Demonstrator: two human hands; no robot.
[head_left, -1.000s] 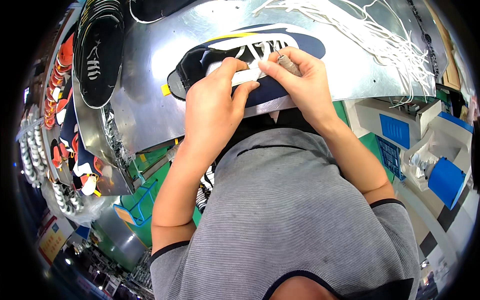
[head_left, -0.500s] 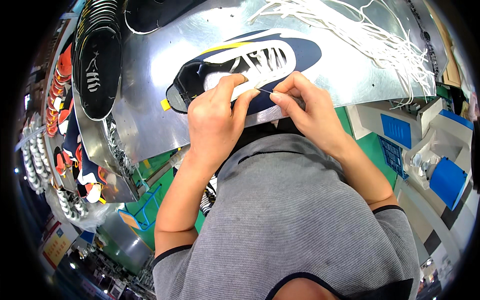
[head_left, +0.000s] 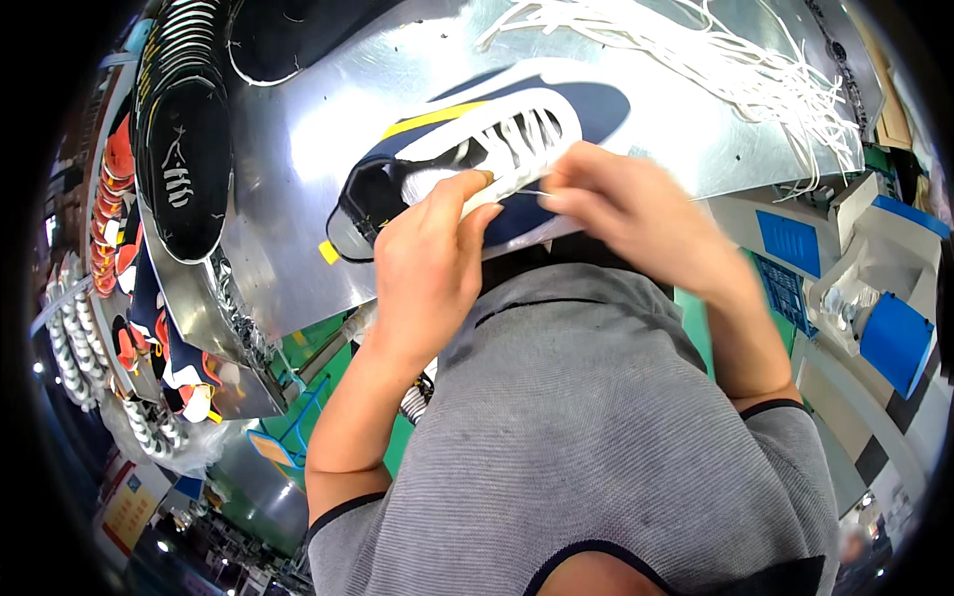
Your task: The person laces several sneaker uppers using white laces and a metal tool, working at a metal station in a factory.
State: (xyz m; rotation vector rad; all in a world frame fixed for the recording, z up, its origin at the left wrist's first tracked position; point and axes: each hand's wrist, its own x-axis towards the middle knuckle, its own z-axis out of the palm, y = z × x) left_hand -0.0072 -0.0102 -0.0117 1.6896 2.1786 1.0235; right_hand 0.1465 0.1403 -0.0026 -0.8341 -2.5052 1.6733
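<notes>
- White open box (head_left: 830, 343), off to the person's right, below the bench: crumpled clear material inside, too small to identify. Blue flap (head_left: 894, 343) at its outer side.
- Blue crate (head_left: 785, 295) beside the box: contents not readable from here.
- Rack (head_left: 109, 343) at far left: red, navy and white pieces piled along it; clear bag (head_left: 199, 447) at its lower end, contents unclear.
- Shoe (head_left: 432, 127), navy and white with a yellow stripe: lies on the metal bench (head_left: 298, 283), toe pointing up and right. White lining or filler shows in its opening; white laces cross its front.
- Left hand (head_left: 429, 263): thumb and forefinger nearly together, pinching the shoe's near white edge. Shoe lies just beyond the hand, partly covered by the fingertips.
- Right hand (head_left: 636, 214): blurred, thumb and forefinger tips close together. A thin pale line runs from them toward the left fingertips; lace or tool, and whether gripped, I cannot tell. Shoe's front lies just beyond and left of this hand.
- Loose laces (head_left: 706, 70): heaped beyond the right hand, well apart.
- Black shoes (head_left: 187, 164): stacked in a row at the bench's left.
</notes>
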